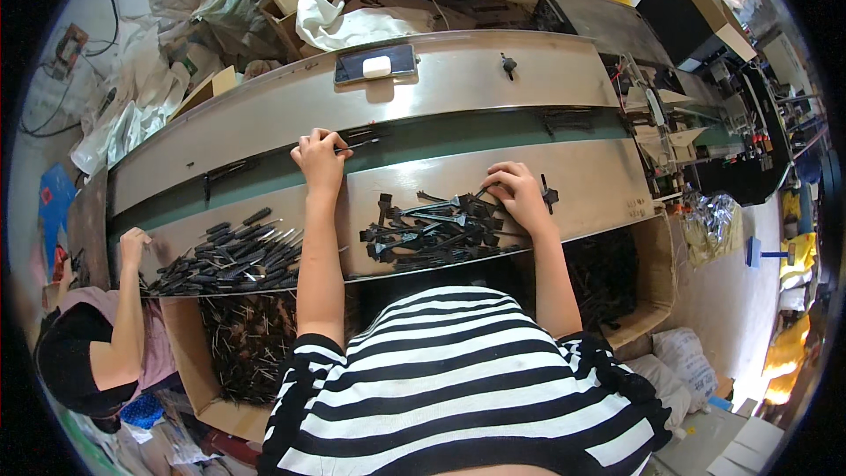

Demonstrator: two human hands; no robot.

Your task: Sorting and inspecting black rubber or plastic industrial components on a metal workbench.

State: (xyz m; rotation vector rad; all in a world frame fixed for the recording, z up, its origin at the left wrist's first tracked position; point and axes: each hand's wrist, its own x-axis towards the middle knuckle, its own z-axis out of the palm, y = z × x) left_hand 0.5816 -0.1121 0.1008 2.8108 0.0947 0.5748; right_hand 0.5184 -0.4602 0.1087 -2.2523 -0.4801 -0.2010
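My left hand (319, 159) reaches over the green conveyor belt (458, 143) and pinches a thin black screwdriver-like tool (363, 143) lying on it. Fingers of my right hand (517, 194) are curled on a small black piece at the edge of a pile of black plastic parts (432, 229), which lies on the near steel ledge (599, 185). A second heap of black-handled screwdrivers (233, 256) lies to the left on the same ledge.
A co-worker's hand (134, 245) rests at the left heap. Cardboard boxes of black parts (238, 344) stand under the ledge. A phone with a white block (377, 64) lies on the far steel ledge. A machine (705, 123) sits at the belt's right end.
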